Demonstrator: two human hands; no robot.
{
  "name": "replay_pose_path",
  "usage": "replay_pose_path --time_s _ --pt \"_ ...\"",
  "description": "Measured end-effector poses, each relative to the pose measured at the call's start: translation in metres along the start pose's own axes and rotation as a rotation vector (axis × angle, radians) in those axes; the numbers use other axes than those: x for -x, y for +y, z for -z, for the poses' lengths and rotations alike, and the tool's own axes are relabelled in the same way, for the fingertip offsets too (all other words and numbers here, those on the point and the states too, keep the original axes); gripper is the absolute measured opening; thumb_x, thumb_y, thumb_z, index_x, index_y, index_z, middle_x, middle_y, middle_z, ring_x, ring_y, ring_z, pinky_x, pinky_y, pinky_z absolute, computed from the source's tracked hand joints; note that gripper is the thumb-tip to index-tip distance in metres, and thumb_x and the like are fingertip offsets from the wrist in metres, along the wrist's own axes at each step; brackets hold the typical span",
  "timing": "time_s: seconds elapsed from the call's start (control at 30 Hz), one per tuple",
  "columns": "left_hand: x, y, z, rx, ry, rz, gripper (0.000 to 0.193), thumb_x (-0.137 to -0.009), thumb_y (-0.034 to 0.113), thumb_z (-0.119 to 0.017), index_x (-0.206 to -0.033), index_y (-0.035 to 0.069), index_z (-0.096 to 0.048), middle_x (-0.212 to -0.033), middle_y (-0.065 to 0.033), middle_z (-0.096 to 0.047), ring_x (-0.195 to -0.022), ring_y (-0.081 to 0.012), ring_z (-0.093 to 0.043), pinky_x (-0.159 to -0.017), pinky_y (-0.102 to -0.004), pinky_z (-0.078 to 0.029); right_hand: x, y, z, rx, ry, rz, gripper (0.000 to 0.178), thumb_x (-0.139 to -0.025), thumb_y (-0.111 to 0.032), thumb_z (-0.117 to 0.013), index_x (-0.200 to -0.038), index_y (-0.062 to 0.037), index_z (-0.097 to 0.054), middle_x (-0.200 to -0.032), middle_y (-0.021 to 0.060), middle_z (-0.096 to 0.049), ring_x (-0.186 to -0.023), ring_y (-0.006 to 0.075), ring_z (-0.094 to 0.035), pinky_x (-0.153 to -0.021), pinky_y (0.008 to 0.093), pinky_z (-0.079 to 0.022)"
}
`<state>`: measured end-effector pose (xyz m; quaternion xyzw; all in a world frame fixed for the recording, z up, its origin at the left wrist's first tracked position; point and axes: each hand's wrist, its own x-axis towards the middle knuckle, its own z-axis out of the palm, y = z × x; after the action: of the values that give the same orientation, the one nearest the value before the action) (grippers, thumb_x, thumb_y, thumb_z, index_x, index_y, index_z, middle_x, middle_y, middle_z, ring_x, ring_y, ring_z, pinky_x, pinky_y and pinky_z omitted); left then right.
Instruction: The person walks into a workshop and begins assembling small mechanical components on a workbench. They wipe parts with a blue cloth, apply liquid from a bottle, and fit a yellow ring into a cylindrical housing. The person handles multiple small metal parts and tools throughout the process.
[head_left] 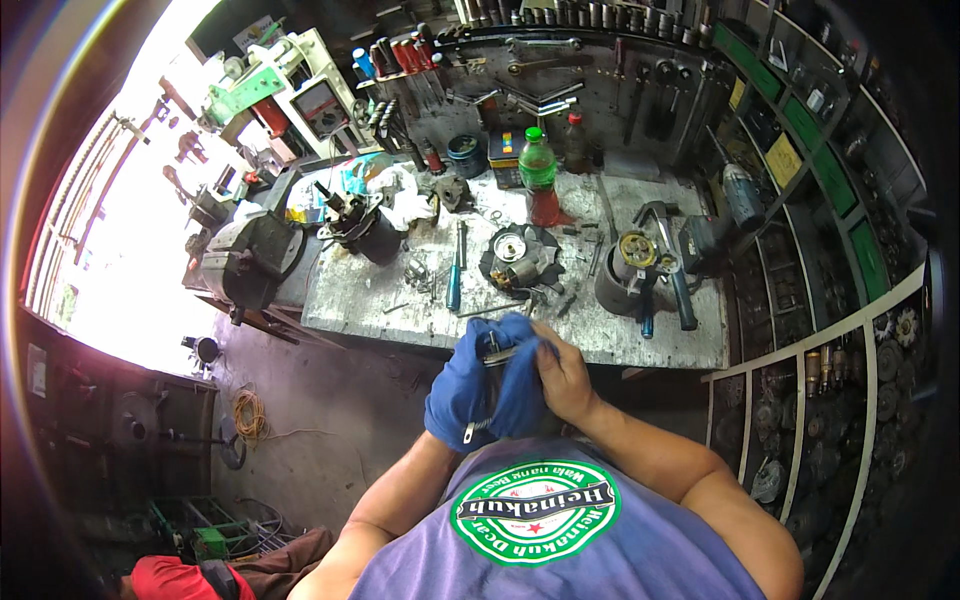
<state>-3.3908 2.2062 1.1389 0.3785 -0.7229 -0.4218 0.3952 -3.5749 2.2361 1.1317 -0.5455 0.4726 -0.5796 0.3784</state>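
A blue cloth [462,382] is bunched in front of my chest, just off the near edge of the bench. My left hand [436,443] grips it from below; the cloth covers its fingers. A dark metal part [492,375] shows in a fold of the cloth, and a short lead with a metal terminal [468,433] hangs from it. My right hand [566,378] is closed on the cloth's right side, thumb on top. Beyond, on the bench, lie a blue-handled screwdriver [454,285] and a round black part with metal pieces [515,262].
The workbench [350,300] also carries a vise [255,250], a motor housing [370,238], a green-capped bottle [538,165], a hammer [684,300] and a cylindrical housing [620,290]. Shelves of parts [800,380] stand at right. An orange cable [250,412] and a person in red [180,580] are at lower left.
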Motion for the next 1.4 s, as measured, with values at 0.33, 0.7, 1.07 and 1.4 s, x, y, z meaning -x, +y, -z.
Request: replay_pose_path --time_s 0.33,0.7,1.07,1.4 --pt "-0.021 0.078 0.019 -0.542 -0.102 -0.253 0.040 -0.087 0.043 -0.084 -0.108 0.011 -0.074 -0.101 -0.0147 -0.071 -0.099 -0.0368 -0.067 -0.086 -0.0442 -0.054 0.027 0.031 0.005 -1.147 -0.301 -0.749 0.063 -0.104 -0.044 -0.079 -0.151 -0.0071 -0.058 -0.133 0.0110 -0.073 -0.116 0.0231 -0.075 -0.101 0.0454 -0.063" --pt "-0.028 0.016 0.047 -0.439 -0.099 -0.366 0.033 -0.081 0.022 -0.084 -0.109 0.006 -0.078 -0.099 -0.0124 -0.076 -0.095 -0.0347 -0.072 -0.090 -0.0408 -0.058 0.012 -0.002 0.019 -0.959 -0.384 -0.742 0.071 -0.094 -0.039 -0.087 -0.147 -0.0009 -0.060 -0.124 0.0131 -0.076 -0.101 0.0217 -0.078 -0.081 0.0397 -0.069" --pt "-0.004 0.031 0.003 -0.378 -0.030 -0.261 0.059 -0.092 0.017 -0.081 -0.145 0.002 -0.062 -0.137 -0.0173 -0.072 -0.122 -0.0292 -0.072 -0.105 -0.0409 -0.057 0.003 0.008 0.014 -0.028 -0.170 -0.378 0.034 -0.109 -0.032 -0.071 -0.118 0.0010 -0.077 -0.102 0.0068 -0.079 -0.091 0.0116 -0.072 -0.084 0.0319 -0.061" --pt "0.024 -0.017 -0.008 0.088 -0.238 0.018 0.073 -0.117 0.064 -0.037 -0.167 0.011 -0.045 -0.162 -0.0127 -0.058 -0.147 -0.0285 -0.057 -0.130 -0.0476 -0.039 0.001 -0.017 0.001 0.462 -0.170 0.158 0.070 -0.103 -0.042 -0.078 -0.157 -0.0029 -0.056 -0.152 0.0294 -0.058 -0.138 0.0465 -0.060 -0.120 0.0463 -0.048"
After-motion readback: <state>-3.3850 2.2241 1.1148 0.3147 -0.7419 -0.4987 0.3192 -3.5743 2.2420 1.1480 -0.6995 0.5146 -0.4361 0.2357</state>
